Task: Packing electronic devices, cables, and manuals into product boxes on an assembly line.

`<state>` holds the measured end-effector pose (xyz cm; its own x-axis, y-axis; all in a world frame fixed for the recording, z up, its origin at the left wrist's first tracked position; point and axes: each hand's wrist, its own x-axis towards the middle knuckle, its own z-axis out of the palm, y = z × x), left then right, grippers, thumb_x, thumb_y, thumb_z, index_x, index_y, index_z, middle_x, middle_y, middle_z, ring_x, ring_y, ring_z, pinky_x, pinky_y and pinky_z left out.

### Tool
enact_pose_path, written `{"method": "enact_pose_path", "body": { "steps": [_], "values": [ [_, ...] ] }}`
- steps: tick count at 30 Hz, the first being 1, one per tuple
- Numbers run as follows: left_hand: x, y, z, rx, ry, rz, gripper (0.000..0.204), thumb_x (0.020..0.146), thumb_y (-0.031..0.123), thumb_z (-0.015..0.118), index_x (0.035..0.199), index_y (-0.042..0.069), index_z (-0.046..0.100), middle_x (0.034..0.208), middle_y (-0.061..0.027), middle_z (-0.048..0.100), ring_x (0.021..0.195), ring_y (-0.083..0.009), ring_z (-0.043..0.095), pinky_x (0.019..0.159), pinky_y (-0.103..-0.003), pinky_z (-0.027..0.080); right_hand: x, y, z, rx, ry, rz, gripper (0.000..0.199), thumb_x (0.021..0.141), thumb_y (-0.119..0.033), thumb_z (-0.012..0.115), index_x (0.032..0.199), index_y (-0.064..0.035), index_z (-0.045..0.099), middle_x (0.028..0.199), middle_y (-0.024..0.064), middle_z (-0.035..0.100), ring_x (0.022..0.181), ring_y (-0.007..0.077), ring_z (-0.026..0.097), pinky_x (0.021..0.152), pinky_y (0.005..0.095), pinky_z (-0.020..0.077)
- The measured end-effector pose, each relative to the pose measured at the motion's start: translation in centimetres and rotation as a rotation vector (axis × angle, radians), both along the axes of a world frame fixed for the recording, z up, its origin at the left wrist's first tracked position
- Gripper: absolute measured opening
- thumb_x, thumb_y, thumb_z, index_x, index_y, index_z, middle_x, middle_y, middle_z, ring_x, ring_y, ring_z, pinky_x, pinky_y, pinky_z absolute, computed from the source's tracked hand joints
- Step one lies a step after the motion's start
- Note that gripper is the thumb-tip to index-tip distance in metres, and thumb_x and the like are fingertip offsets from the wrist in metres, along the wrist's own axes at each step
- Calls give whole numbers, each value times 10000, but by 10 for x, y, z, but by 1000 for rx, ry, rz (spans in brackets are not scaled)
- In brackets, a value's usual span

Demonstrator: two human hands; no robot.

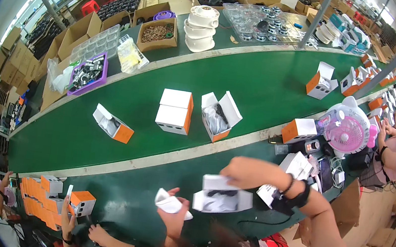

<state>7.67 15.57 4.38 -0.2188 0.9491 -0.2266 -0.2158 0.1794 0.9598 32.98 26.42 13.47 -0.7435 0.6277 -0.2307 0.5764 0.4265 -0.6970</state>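
Observation:
My right hand (246, 172) reaches in from the right and grips the top flap of an open white box (222, 196) that shows a dark part inside. My left hand (173, 216) sits just left of it, holding a folded white paper sheet (171, 203). Both hands hover over the near green bench strip (123, 198). A black band circles my right wrist (298, 194).
On the green conveyor belt (263, 82) lie several white-and-orange boxes, some open (219, 115), one pair stacked (174, 111). A pink desk fan (346, 129) stands right. Another person's hands (99, 234) work by orange boxes (51, 194) at lower left. Cardboard cartons (157, 33) line the far side.

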Motion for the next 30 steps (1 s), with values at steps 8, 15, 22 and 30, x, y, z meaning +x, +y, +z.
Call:
{"method": "enact_pose_path", "body": {
  "steps": [8,15,22,30],
  "values": [
    [-53,-18,-51,-147,-147,-62,320,777,-119,551,1059,29,529,1227,-209,563,973,-198,609,823,-309,508,-9,26,-19,-84,586,-308,414,639,-202,798,953,-24,596,903,84,645,782,236,636,623,360,472],
    [-48,-9,-64,-304,-432,-420,420,786,24,659,1169,-24,495,1318,-196,521,1120,-267,573,944,-379,472,63,85,-117,-223,644,-1231,511,782,-290,739,1128,54,586,958,73,618,837,161,553,747,292,454],
    [-77,-26,-69,-319,-346,-459,432,738,16,638,1155,-35,536,1152,-143,617,1063,-232,598,933,-348,456,26,61,-89,-86,490,-943,297,877,-185,628,1055,52,626,900,79,649,788,134,571,719,308,477],
    [-71,-63,-96,-264,-331,-263,409,763,6,664,1154,-19,547,1070,-93,627,997,-195,612,873,-319,479,-54,-5,-107,-685,100,-279,438,834,-242,704,1182,-1,591,1052,94,642,959,143,557,812,293,478]
  ]
}}
